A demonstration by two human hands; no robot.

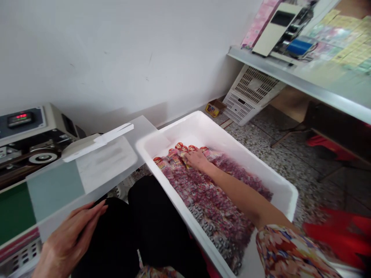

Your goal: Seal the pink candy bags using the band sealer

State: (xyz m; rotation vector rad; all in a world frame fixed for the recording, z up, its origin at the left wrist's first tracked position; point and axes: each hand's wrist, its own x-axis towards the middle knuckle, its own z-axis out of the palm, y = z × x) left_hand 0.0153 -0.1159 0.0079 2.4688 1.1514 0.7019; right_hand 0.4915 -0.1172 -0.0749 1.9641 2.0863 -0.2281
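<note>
My right hand (197,159) reaches into a deep white plastic tub (214,129). Its fingers are bent round a small printed packet (184,150), and their tips are partly hidden among the others. Several packets topped with a red-haired cartoon head (191,148) stand close by at the tub's far end. Below them spreads a thick layer of small pink and purple wrapped packets (208,189), greyer near me. My left hand (77,227) hovers over my lap at the lower left, fingers stretched out and holding nothing.
At left, a machine with a red display (21,117) and a belt sits beside a metal chute (107,154). White crates (252,92) and a small box (214,109) are on the floor behind the tub. A table (313,83) with another machine (281,29) stands at right.
</note>
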